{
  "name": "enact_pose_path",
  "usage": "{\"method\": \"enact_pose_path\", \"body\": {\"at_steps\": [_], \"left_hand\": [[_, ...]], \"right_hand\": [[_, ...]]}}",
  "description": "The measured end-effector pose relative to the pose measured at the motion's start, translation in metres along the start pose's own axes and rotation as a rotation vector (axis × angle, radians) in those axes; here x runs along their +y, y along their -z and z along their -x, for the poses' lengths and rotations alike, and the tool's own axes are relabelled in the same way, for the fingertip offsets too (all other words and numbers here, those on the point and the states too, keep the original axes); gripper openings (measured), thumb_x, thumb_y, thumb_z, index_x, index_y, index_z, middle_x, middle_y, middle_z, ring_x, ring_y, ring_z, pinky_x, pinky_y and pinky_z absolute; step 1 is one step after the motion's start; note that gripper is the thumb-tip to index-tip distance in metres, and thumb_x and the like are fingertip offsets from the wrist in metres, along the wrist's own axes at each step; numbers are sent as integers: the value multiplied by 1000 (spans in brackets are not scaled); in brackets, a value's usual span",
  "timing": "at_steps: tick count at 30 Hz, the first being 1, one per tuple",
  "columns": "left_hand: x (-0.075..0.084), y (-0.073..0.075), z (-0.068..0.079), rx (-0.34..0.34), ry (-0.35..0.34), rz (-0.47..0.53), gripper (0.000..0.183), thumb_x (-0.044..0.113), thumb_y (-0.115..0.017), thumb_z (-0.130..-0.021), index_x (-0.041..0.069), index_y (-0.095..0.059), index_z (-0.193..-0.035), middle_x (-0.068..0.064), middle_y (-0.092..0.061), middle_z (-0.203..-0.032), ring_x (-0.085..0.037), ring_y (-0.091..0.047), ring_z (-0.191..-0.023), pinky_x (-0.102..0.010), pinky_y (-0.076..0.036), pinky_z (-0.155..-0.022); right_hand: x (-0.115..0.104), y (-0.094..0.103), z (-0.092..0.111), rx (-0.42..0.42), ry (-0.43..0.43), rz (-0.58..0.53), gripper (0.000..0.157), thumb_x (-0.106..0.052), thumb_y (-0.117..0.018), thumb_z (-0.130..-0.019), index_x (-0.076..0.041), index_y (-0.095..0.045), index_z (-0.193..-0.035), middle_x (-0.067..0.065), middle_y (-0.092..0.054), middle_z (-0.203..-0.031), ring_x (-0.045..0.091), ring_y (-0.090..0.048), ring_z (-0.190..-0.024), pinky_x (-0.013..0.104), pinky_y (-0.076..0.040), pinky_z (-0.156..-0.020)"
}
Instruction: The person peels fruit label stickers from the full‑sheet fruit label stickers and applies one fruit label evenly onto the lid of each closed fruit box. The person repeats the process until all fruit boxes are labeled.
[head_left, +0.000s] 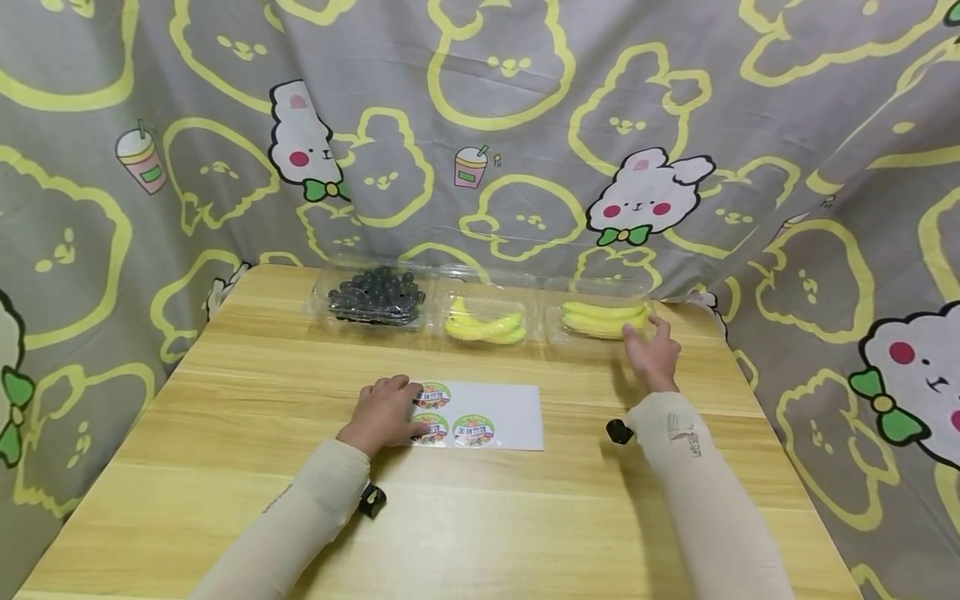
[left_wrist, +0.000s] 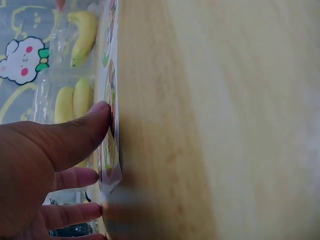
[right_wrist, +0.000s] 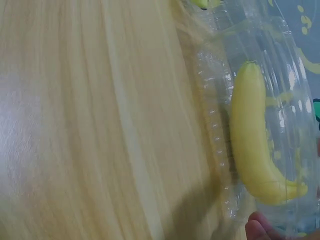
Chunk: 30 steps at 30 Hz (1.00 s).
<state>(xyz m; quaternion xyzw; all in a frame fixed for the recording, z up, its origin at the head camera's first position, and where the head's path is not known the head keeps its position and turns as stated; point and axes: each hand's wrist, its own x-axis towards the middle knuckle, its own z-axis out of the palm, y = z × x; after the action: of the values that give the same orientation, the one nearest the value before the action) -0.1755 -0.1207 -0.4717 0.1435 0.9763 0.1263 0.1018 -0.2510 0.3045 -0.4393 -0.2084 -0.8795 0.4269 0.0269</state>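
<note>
Fingers spread, left hand (head_left: 384,414) rests on mid-frame sticker sheet (head_left: 517,412) as right hand (head_left: 656,357), grip unclear, seemingly fetches right-of-centre banana box (head_left: 553,324), next needing firm pinch

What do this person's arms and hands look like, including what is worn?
The left hand and right hand wear no gloves. The left sleeve and right sleeve are both long and cream. Both bear small dark lettering; the right one also has a printed mark near its cuff. A small black piece shows beside the left sleeve, a similar one beside the right. No cables are visible.
</note>
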Motion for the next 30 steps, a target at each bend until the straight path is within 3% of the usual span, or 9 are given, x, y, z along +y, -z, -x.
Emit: {"method": "enact_pose_path", "body": {"at_steps": [16,21,30], "left_hand": [[-2,5,-2,-22,25,-27,70,45,-76,-81,14,-52,-138,-15,-53,-129,-38,-49,-113,-55,-38,-93],[-1,7,-1,-25,24,-42,55,45,-75,-83,16,-62,-128,-12,-54,-121,-35,-49,-108,-52,-39,-88],[-7,8,2,-16,50,11,36,42,-77,-82,15,-65,-103,-13,-53,-126,-36,-49,-112,-53,-39,-90]], "right_hand": [[5,15,7,-23,17,44,75,-51,-45,-97,-11,-19,-154,35,-19,-146,49,-23,-133,62,-28,-104],[9,17,11,-25,17,52,75,-51,-45,-97,-11,-18,-154,35,-19,-147,49,-23,-132,63,-29,-103],[15,21,19,-13,28,54,72,-50,-45,-97,-10,-22,-153,34,-23,-144,48,-25,-130,60,-32,-98]]}}
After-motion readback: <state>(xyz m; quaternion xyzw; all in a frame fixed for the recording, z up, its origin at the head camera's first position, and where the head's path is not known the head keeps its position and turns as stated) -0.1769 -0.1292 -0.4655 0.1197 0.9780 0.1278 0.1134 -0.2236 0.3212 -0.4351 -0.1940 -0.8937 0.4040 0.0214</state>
